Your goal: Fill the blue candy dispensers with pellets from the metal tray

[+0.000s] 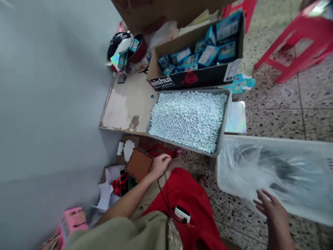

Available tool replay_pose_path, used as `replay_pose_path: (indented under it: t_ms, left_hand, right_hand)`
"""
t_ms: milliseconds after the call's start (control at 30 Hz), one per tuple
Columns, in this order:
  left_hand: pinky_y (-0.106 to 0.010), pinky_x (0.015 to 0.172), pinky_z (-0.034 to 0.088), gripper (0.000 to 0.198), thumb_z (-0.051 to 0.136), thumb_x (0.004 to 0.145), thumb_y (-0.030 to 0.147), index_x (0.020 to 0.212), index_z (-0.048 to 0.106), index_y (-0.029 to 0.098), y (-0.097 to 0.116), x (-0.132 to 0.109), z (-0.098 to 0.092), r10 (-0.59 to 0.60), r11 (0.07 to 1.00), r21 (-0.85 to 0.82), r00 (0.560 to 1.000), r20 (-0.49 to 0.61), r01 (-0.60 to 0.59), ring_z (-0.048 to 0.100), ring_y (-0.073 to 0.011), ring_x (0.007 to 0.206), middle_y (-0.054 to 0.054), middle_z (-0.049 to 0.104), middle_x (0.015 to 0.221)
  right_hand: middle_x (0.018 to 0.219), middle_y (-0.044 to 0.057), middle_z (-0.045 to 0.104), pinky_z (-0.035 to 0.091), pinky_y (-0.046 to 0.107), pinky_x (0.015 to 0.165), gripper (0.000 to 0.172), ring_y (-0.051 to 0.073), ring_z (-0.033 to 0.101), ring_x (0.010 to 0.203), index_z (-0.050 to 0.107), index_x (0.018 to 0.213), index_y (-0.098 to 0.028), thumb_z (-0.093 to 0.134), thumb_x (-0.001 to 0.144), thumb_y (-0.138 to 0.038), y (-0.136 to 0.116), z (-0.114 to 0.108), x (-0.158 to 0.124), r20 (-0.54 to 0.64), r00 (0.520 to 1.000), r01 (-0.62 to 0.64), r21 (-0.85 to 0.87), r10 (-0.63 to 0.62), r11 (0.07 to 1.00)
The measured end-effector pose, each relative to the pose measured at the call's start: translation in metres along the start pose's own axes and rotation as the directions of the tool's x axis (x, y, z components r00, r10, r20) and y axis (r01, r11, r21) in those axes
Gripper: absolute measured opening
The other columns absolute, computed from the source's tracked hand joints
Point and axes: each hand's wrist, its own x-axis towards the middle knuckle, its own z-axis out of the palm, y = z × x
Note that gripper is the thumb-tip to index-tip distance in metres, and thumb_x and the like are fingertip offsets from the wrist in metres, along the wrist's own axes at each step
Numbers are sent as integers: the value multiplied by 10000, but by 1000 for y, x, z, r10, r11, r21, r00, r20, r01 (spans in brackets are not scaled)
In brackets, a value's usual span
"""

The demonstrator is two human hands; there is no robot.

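My left hand [160,166] rests over my lap near the brown studded panel [140,164], its fingers curled together. Whether anything is inside them is hidden. A thin black cable runs from just below this hand to a small white device [182,214] on the red cloth [188,194] over my lap. To the right, my right hand [272,208] is open with fingers apart, at the near edge of a clear plastic bag [249,170] lying in a white bin [260,140]. Ahead lies a grey tray [225,119] heaped with small pale-blue pellets [187,118].
Behind the tray stands a cardboard box [192,79] full of small blue boxes [208,53]. The worn tabletop [125,100] meets a wall [52,104] at left. A red stool [293,41] stands on the speckled floor. A pink box [74,222] sits lower left.
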Motion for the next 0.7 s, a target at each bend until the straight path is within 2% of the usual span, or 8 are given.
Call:
replay_pose_path:
  t_ms: [133,200,267,333,400,533,600,700]
  left_hand:
    - [-406,1044,601,353,547,998,325,1242,703,123,-48,67,-106,-91,996,-45,953,-288,82,748,-251,1140,-168,778,1229]
    - [-412,1082,588,383,577,984,306,1306,666,119,-61,116,-135,-111,994,-57,940,-323,98,736,-251,1186,-175,759,1279]
    - [-449,1128,566,438,670,922,266,1338,656,133,-69,166,-154,-117,993,-51,938,-326,106,725,-275,1223,-170,752,1306]
    - [-494,1216,496,544,717,885,231,1413,625,143,-75,212,-168,-113,994,-46,937,-330,104,658,-314,1358,-189,699,1429]
    - [-525,1322,360,662,718,898,239,1529,543,139,-82,249,-177,-80,996,4,937,-340,86,472,-347,1565,-217,537,1632]
    - [-624,1382,93,857,629,1000,433,1698,292,69,-105,298,-179,122,934,355,962,-246,-28,86,-397,1719,-252,168,1814]
    - [-660,1369,19,889,553,1036,516,1717,235,41,-115,315,-175,201,878,465,969,-146,-112,53,-417,1718,-265,133,1814]
    - [-688,1353,-20,876,495,1056,571,1728,240,71,-122,340,-171,253,842,501,967,-35,-202,69,-429,1714,-251,132,1817]
  right_hand:
    - [658,88,726,572,657,644,304,438,710,608,675,702,-358,694,609,-647,-63,20,-59,-174,958,137,-421,-227,897]
    - [829,117,807,610,634,856,349,452,787,908,735,806,-344,646,707,-667,-112,70,-88,-99,905,351,-378,-414,857]
    - [940,124,833,616,581,920,385,409,788,937,766,874,-295,666,749,-644,-169,141,-117,43,854,505,-304,-518,808]
    - [939,100,831,634,488,881,378,332,783,892,771,934,-270,671,822,-617,-225,224,-144,267,752,652,-178,-602,737]
    - [961,86,826,630,430,897,313,282,775,894,772,961,-261,652,898,-543,-275,311,-166,498,567,783,-80,-656,617]
    - [1262,165,774,579,385,1048,366,261,735,1150,733,1261,-162,464,1019,-211,-354,473,-187,796,259,951,-114,-547,286]
    - [1367,206,718,500,407,1164,484,276,662,1292,654,1397,-91,426,972,-52,-383,537,-184,877,219,971,-239,-427,9]
    - [1422,261,658,487,448,1131,498,332,610,1329,612,1409,-31,377,970,-1,-408,605,-168,907,295,882,-379,-299,-280]
